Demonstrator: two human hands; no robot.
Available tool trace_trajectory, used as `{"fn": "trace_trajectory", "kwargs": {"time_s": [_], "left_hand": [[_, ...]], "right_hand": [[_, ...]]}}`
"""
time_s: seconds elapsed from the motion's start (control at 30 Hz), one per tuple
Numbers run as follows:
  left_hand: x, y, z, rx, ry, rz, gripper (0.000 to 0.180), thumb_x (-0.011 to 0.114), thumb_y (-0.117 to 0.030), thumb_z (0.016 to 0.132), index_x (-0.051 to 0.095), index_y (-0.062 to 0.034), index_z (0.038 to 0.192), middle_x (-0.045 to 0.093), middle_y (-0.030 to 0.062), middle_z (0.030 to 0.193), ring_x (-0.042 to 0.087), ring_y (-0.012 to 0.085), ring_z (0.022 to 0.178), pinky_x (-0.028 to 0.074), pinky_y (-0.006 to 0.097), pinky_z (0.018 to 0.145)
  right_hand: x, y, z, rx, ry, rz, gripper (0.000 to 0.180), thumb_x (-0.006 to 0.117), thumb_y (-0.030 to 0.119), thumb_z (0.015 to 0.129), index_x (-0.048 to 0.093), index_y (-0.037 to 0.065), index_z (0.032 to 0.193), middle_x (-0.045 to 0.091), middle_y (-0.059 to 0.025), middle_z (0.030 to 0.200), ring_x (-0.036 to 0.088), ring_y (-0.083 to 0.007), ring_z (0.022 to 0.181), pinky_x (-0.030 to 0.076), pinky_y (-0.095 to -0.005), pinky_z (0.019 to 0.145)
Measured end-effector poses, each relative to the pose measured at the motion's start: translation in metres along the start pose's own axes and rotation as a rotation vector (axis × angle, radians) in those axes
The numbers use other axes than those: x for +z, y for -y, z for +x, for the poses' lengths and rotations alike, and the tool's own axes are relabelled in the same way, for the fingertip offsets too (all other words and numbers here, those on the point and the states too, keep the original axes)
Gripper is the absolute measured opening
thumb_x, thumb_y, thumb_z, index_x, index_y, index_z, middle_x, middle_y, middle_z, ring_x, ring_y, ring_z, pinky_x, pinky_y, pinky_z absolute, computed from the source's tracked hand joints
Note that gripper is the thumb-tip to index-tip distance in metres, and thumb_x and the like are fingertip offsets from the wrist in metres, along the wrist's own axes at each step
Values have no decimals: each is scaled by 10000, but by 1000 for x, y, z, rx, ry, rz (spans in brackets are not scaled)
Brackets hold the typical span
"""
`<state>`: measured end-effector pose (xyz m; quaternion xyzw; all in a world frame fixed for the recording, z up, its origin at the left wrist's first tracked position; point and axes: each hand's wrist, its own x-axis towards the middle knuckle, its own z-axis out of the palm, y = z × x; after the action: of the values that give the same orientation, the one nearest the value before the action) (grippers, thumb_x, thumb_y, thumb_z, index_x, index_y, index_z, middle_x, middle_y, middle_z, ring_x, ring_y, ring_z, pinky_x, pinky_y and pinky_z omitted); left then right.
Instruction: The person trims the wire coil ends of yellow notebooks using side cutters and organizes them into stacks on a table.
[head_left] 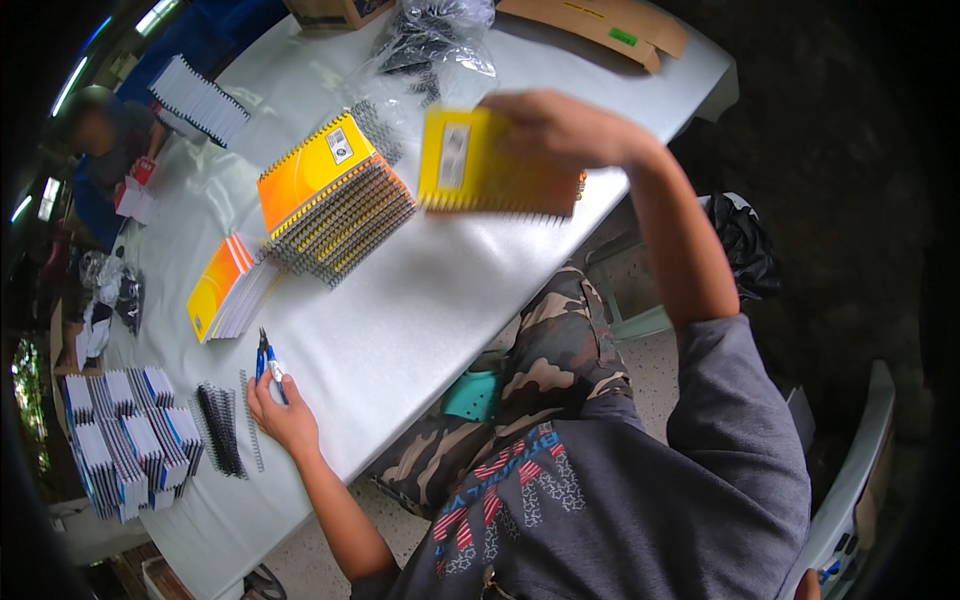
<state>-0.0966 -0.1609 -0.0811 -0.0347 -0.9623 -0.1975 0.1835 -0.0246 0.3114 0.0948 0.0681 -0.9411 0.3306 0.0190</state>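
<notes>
My right hand point(560, 128) holds a yellow spiral-bound notebook point(480, 165) in the air over the white table point(420, 320), just right of a slanted stack of orange and yellow bound notebooks point(335, 195). My left hand point(280, 410) rests on the table near its front edge, gripping small blue-handled pliers point(268, 362). Black wire binding combs point(220, 428) lie just left of that hand. A smaller pile of unbound orange-covered notebooks point(228, 288) sits beyond the pliers.
Stacks of blue and white booklets point(125, 440) stand at the left end. A clear bag of black wire combs point(430, 40) and flat cardboard point(600, 25) lie at the far side. Another person point(110, 140) sits at the far left corner. My camouflage-trousered legs point(540, 360) are beside the table.
</notes>
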Motion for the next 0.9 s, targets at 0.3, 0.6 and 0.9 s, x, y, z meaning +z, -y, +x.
{"fn": "trace_trajectory", "kwargs": {"time_s": [0.3, 0.6, 0.9], "left_hand": [[2, 8, 2, 27, -9, 6, 356, 613, -275, 865, 588, -103, 1175, 443, 126, 1364, 386, 326, 1278, 277, 491, 1050], [2, 4, 1, 9, -17, 21, 359, 615, -281, 864, 591, -103, 1175, 450, 124, 1358, 388, 328, 1275, 277, 488, 1052], [4, 2, -1, -15, -16, 31, 346, 622, -270, 858, 592, -113, 1165, 449, 127, 1358, 386, 326, 1276, 268, 481, 1061]], "right_hand": [[-59, -25, 20, 247, -157, 136, 526, 559, 260, 828, 537, 20, 1295, 587, -161, 1221, 619, -211, 1021, 476, -261, 920], [8, -108, 60, 202, 62, -220, 426, 450, 193, 886, 568, 110, 1286, 622, -133, 1210, 582, -328, 1093, 434, -377, 965], [20, -106, 34, 163, -69, -388, 435, 454, 240, 925, 510, 146, 1346, 433, -116, 1429, 375, -307, 1334, 275, -489, 1086]]}}
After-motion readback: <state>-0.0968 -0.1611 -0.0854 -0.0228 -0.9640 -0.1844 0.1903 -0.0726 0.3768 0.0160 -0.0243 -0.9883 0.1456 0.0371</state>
